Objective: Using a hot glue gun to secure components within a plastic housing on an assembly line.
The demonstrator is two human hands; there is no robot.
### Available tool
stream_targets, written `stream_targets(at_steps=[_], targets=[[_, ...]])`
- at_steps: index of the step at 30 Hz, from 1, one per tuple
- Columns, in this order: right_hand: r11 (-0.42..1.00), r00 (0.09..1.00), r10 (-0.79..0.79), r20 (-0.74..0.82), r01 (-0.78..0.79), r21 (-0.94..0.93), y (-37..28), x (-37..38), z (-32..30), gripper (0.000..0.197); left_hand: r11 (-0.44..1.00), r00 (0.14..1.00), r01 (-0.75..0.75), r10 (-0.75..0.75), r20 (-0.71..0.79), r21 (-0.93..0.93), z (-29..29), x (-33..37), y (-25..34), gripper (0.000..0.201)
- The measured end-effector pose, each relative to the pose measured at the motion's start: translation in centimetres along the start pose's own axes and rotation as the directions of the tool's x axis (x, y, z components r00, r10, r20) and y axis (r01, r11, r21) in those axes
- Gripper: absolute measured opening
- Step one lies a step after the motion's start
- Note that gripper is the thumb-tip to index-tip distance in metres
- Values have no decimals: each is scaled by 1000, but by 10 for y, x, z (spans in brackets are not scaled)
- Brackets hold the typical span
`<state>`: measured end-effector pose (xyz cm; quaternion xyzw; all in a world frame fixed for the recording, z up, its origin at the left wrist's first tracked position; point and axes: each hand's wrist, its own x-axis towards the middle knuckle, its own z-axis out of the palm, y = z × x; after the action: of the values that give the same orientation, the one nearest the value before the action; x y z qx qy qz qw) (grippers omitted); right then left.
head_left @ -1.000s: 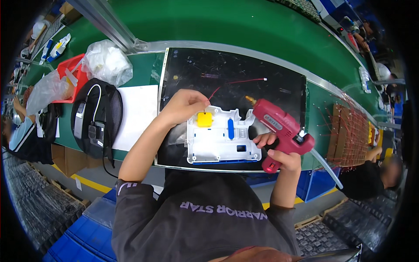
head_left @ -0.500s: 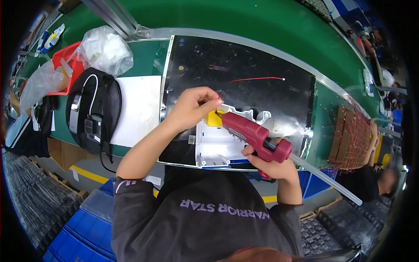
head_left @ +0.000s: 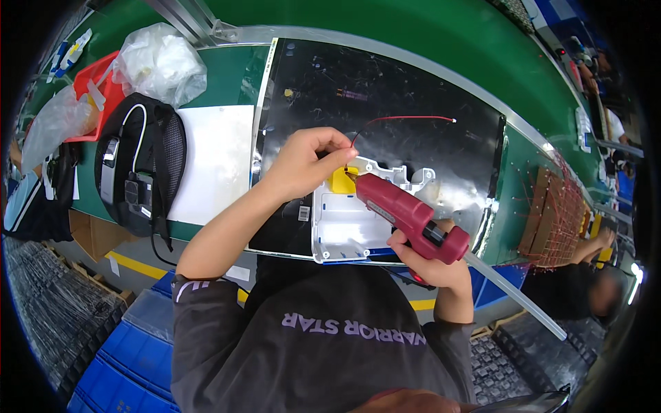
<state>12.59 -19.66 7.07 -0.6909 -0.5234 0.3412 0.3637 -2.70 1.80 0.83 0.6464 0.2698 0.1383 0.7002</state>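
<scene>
My right hand (head_left: 421,260) grips a dark red glue gun (head_left: 406,215) whose nozzle tip touches a yellow part (head_left: 339,181) on a white plastic housing (head_left: 344,224). A clear glue stick (head_left: 513,293) trails out of the gun's back. My left hand (head_left: 303,162) pinches a thin red wire (head_left: 403,119) just above the yellow part. The wire arcs away to the right over the black mat (head_left: 385,103) on which the housing lies.
A white sheet (head_left: 210,162) lies left of the mat. Further left are a black pouch with a cable (head_left: 134,168), a red tray (head_left: 89,89) and clear plastic bags (head_left: 162,62). A brown rack of red wires (head_left: 558,213) is right, beside another person (head_left: 595,289). Blue crates (head_left: 131,344) stand below the bench.
The glue gun swung from the right of the housing to the left, its tip now on the yellow part. My left hand lifted to pinch the red wire.
</scene>
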Motion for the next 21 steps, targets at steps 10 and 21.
stream_targets(at_steps=[10,21], targets=[[991,994,105,-7,-105,81,-8,2,-1,12,1000,1000,-5,5,-3,6,2,-1,-4,18],[993,995,99,9,-99,69,-9,2,-3,12,1000,1000,-3,3,-5,-1,2,-1,-3,17]])
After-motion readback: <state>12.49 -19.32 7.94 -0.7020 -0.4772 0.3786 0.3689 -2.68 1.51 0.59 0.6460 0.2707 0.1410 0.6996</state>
